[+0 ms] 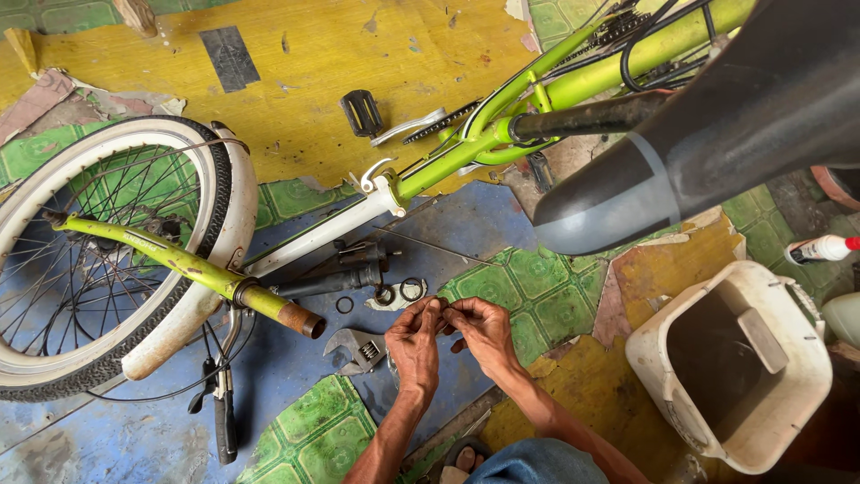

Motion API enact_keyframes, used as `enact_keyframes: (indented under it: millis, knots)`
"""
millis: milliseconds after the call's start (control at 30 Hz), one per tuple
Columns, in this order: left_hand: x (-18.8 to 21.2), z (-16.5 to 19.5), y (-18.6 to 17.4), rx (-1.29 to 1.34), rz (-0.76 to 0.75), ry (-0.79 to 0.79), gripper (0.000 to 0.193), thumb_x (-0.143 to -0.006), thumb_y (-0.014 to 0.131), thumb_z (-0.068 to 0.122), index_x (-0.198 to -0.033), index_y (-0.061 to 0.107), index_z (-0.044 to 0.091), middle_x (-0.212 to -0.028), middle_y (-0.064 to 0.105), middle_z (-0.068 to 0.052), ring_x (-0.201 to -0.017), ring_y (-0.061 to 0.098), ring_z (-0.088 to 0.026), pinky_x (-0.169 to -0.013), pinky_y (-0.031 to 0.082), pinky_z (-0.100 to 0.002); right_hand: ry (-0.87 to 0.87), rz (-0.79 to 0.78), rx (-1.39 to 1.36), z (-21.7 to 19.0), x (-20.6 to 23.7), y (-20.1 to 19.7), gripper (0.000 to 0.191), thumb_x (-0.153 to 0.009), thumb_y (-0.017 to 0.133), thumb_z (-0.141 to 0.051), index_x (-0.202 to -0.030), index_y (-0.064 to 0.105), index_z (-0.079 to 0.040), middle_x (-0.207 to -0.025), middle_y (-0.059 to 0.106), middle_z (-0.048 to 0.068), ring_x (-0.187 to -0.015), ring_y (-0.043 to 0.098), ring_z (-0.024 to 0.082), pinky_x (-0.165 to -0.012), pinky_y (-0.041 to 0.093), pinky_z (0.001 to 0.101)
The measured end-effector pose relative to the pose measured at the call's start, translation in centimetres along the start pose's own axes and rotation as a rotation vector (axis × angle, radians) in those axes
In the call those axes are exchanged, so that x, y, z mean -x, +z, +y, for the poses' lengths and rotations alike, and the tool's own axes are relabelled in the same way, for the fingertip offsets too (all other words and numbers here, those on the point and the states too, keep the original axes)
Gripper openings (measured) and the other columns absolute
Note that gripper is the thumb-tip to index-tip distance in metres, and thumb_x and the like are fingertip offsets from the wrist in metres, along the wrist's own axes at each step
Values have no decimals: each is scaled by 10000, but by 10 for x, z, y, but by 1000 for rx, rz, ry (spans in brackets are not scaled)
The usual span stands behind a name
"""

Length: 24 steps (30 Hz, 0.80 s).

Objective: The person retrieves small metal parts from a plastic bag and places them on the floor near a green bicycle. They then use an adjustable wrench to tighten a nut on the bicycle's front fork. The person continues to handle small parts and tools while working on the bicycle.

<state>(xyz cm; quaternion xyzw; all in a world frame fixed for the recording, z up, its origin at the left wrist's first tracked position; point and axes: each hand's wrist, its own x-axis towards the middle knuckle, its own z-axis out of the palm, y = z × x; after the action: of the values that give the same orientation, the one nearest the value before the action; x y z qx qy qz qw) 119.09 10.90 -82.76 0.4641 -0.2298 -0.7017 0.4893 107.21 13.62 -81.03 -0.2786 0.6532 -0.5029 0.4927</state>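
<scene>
My left hand (415,343) and my right hand (481,328) meet in front of me, fingertips pinched together on a small dark part that I cannot make out. They hover over the patchy floor, just below several loose metal rings (399,292) on a white scrap. An adjustable wrench (357,349) lies left of my left hand. The green fork (193,267), pulled out of the frame, lies across the front wheel (98,255) with its rusty steerer end pointing toward my hands. The dark handlebar stem (336,273) rests above the rings.
The green bicycle frame (573,85) lies on its side at the top, with crank, pedal (361,113) and black saddle (717,125). A cracked white plastic container (730,367) stands at the right, a white bottle (820,248) beyond it. Handlebar and cables lie at the lower left.
</scene>
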Motion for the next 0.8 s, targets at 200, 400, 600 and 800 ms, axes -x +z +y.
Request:
enact_keyframes:
  millis: [200,400,600,800]
  knots:
    - [-8,0,0,8,73,-82,265,-901,737,149,-1075,747,-51,-929,794,-174,-810,766,-232,-785,648,-358,31,-12,-31,-1,1,-3,135,-910,753,-98,-993,749,8,-821,786,115,-719,766,181,-461,575,297]
    - [-15,5,-7,102,60,-146,222,-897,737,126,-1027,742,-54,-951,788,-198,-859,791,-249,-816,665,-372,171,-24,-200,-3,3,-12,199,-934,698,-167,-1049,737,-9,-866,772,102,-730,752,188,-448,590,317]
    - [-13,3,-9,116,27,-149,206,-902,736,113,-1039,749,-39,-964,792,-182,-875,777,-244,-845,639,-370,146,-99,-196,10,3,-10,199,-959,686,-182,-1064,743,-23,-880,753,92,-750,738,174,-441,568,303]
    - [-12,2,-10,142,26,-194,192,-901,733,101,-1038,753,-32,-957,792,-176,-850,765,-239,-824,627,-368,235,-119,-338,19,1,-14,122,-931,714,-174,-975,723,-61,-854,751,63,-713,723,177,-421,530,281]
